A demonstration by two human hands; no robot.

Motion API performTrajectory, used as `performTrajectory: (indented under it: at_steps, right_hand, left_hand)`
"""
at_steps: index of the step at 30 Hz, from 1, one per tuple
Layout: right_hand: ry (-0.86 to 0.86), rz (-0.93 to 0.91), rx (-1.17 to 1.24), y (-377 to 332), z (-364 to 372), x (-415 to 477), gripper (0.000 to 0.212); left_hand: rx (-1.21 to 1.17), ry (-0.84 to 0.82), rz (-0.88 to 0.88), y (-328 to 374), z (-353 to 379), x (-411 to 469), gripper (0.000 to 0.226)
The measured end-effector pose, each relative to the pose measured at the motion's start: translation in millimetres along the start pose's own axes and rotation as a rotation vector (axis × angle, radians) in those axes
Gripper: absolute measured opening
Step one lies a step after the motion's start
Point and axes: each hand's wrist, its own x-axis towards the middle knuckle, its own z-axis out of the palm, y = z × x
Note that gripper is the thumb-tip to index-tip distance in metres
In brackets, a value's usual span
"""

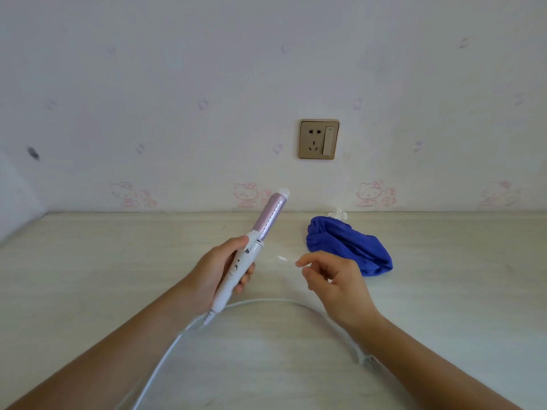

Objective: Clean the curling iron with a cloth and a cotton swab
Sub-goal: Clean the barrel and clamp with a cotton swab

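Left hand [217, 269] grips the curling iron [268, 218] while right hand [337, 279] pinches a blurred cotton swab [283, 259], a light hold that could let it slip.

White-handled curling iron [250, 253] with pink barrel, blue cloth [349, 247], pale woodgrain table [118, 261], gold socket [318, 139]

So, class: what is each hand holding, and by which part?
The left hand grips the curling iron by its white handle. The right hand pinches a cotton swab at one end; the swab is blurred.
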Motion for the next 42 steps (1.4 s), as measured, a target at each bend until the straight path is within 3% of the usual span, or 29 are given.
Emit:
performTrajectory:
  at_steps: [3,7,12,20,24,29,34,36,39,42]
  right_hand:
    - [0.001,-0.017,0.052,-4.2,11.6,5.7,0.018]
    - [-0.026,-0.069,0.092,-2.1,25.9,19.1,0.012]
    - [-0.054,-0.121,0.086,8.3,45.8,34.9,0.016]
    - [-0.082,-0.181,0.089,16.0,53.5,59.2,0.004]
    - [-0.071,-0.232,0.062,21.8,54.1,60.5,0.012]
    - [-0.315,-0.227,0.286,18.4,56.8,46.0,0.014]
    - [-0.057,-0.275,0.062,25.5,54.8,52.1,0.011]
    - [-0.066,-0.307,0.055,24.7,52.9,51.4,0.01]
    - [-0.264,-0.353,0.198,18.5,55.6,40.7,0.013]
    - [-0.106,-0.309,0.133,20.1,54.4,45.0,0.01]
  left_hand:
    - [-0.2,-0.11,-0.027,-8.0,8.2,-2.2,0.041]
    - [-0.314,-0.136,-0.026,-16.1,12.0,0.8,0.045]
    - [-0.363,-0.142,-0.006,-21.0,6.7,11.8,0.047]
    - [-0.408,-0.131,0.02,-25.1,7.4,23.9,0.044]
    - [-0.384,-0.146,0.017,-25.1,8.0,23.8,0.046]
    - [-0.335,-0.134,0.032,-26.9,9.1,22.2,0.047]
    - [-0.292,-0.154,0.08,-27.3,10.2,21.4,0.045]
    - [-0.276,-0.14,0.088,-27.6,9.6,21.7,0.045]
    - [-0.258,-0.113,0.084,-27.6,10.2,20.4,0.045]
    - [-0.27,-0.124,0.081,-26.8,10.1,18.3,0.045]
